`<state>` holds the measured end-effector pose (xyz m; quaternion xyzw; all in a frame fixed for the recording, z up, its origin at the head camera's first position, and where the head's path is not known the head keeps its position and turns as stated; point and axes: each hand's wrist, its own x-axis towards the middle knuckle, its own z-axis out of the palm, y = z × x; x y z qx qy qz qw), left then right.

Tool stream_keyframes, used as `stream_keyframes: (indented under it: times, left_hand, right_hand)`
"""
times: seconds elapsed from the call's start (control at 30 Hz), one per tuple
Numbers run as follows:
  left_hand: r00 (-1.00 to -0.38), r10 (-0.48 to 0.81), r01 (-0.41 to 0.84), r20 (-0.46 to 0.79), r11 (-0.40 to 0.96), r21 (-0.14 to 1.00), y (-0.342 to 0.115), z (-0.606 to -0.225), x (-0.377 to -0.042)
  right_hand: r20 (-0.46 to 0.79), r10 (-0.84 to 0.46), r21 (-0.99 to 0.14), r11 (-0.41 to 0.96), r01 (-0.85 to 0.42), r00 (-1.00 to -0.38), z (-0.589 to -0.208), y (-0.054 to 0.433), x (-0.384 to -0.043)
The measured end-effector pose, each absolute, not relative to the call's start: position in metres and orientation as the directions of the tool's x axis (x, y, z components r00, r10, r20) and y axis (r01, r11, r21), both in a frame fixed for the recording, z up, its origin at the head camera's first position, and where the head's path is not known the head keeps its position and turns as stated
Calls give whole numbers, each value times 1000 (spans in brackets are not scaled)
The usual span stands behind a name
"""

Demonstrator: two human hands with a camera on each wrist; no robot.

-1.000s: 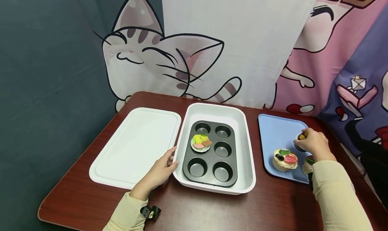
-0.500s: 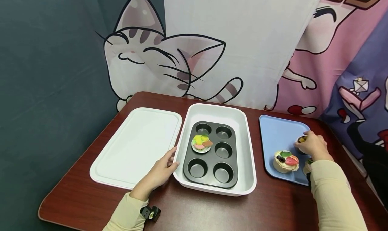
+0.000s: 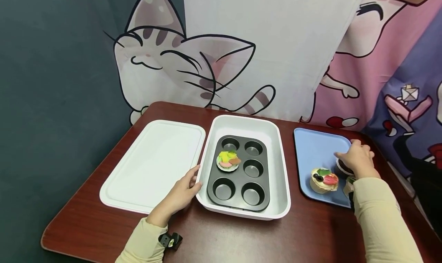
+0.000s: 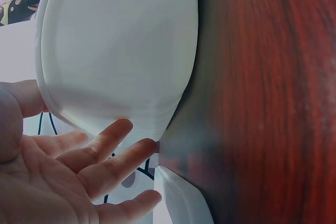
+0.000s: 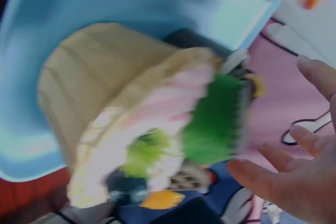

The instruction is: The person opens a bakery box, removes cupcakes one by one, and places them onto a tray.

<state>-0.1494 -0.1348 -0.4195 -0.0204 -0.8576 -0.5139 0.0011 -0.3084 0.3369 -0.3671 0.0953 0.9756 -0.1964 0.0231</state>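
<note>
In the head view, my left hand rests at the left side of the white basin, thumb at the rim. The left wrist view shows its fingers spread and relaxed along the basin's outer wall. A dark muffin pan lies in the basin, with one colourfully topped cupcake in a left cup. My right hand is over a dark-cupped cupcake on the blue tray, its fingers spread apart in the right wrist view. Beside it stand a strawberry-topped cupcake and a pale cupcake with a green leaf.
Left of the basin lies a white tray. All of these stand on a reddish-brown table, with a printed cat curtain behind it. The right sleeve covers part of the table on the right.
My right hand's fingers have shifted over the dark-cupped cupcake and now hide its yellow topping. The left hand stays at the basin. The head view has tilted slightly.
</note>
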Motion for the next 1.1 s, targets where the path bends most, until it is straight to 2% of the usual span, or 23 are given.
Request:
stream_keyframes:
  times: [0.27, 0.53, 0.9, 1.1]
  left_hand:
    - [-997, 66, 72, 48, 449, 891, -136, -418, -149]
    - [-996, 72, 74, 46, 457, 887, -136, -419, -149]
    - [-996, 73, 82, 55, 436, 896, -136, -418, -149]
    - [-997, 63, 65, 43, 411, 909, -135, -415, -146]
  right_hand:
    - [-8, 106, -395, 913, 101, -994, -356, 313, -309]
    - [27, 78, -422, 905, 60, -997, -352, 297, -305]
    - [148, -25, -453, 887, -90, -989, -341, 265, -300]
    - [173, -69, -459, 877, -142, -983, -332, 245, -295]
